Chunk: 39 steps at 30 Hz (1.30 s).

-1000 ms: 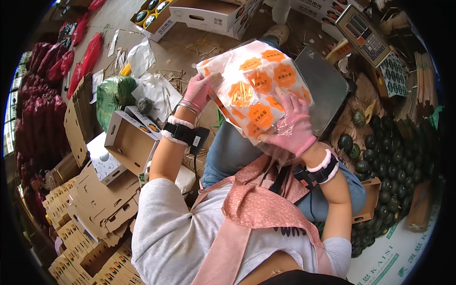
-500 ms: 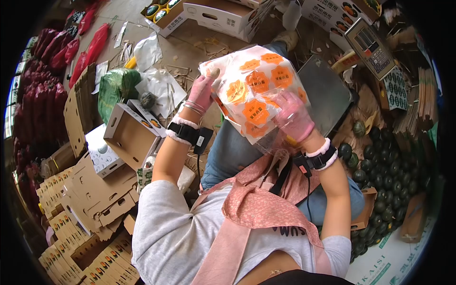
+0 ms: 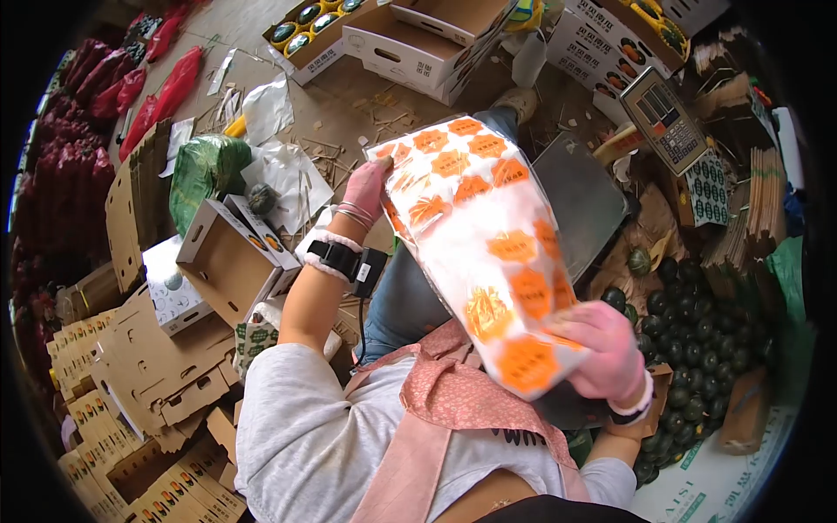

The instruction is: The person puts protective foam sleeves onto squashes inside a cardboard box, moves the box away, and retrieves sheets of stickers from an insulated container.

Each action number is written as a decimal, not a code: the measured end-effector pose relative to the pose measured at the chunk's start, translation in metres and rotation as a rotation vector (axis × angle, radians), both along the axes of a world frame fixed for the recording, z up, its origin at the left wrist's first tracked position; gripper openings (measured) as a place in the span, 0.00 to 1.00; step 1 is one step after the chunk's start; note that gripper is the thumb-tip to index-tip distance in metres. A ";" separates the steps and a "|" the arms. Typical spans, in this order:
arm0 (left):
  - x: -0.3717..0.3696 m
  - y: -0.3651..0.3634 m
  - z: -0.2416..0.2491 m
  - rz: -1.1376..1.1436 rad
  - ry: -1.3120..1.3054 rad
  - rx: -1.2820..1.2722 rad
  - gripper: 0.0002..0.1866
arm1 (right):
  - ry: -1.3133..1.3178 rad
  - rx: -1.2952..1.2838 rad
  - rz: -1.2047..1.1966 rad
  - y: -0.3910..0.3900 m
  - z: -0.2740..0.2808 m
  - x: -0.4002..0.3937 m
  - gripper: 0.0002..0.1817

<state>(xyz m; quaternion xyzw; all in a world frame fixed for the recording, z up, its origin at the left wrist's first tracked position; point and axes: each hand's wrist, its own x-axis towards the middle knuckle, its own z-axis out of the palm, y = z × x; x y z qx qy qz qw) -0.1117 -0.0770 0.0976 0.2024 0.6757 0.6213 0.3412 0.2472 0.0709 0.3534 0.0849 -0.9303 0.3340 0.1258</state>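
White sheets of orange flower-shaped stickers (image 3: pixel 471 181), under shiny clear plastic, are held over my lap. My left hand (image 3: pixel 366 185), in a pink glove, is closed on the upper left edge of the pack. My right hand (image 3: pixel 603 349), also gloved in pink, grips the lower right end of a sticker sheet (image 3: pixel 527 295) that stretches down toward my chest. Its fingertips lie on top of the sheet, and its thumb is hidden.
A scale display (image 3: pixel 664 118) and its dark platform (image 3: pixel 580 200) stand ahead right. Dark green squashes (image 3: pixel 689 349) are heaped at the right. An open carton (image 3: pixel 228 261) and flattened cardboard (image 3: pixel 166 357) lie left. White cartons (image 3: pixel 410 52) stand at the back.
My right hand has moved down and right, toward my body, drawing the sticker sheet out longer. My left hand has stayed at the pack's upper left edge, slightly lower in view.
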 end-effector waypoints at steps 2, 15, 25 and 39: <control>0.002 -0.001 0.005 -0.010 0.013 0.025 0.12 | -0.207 -0.478 -0.376 0.027 0.033 0.068 0.16; 0.020 0.030 0.109 -0.267 -0.291 0.207 0.15 | 0.372 0.462 -0.567 -0.006 -0.041 -0.091 0.19; 0.019 -0.016 0.088 -0.230 -0.994 0.815 0.46 | 0.229 0.419 -0.257 -0.037 -0.113 -0.135 0.06; 0.027 -0.012 0.107 -0.035 -0.543 0.222 0.13 | 0.202 -0.117 0.092 -0.020 -0.092 -0.120 0.31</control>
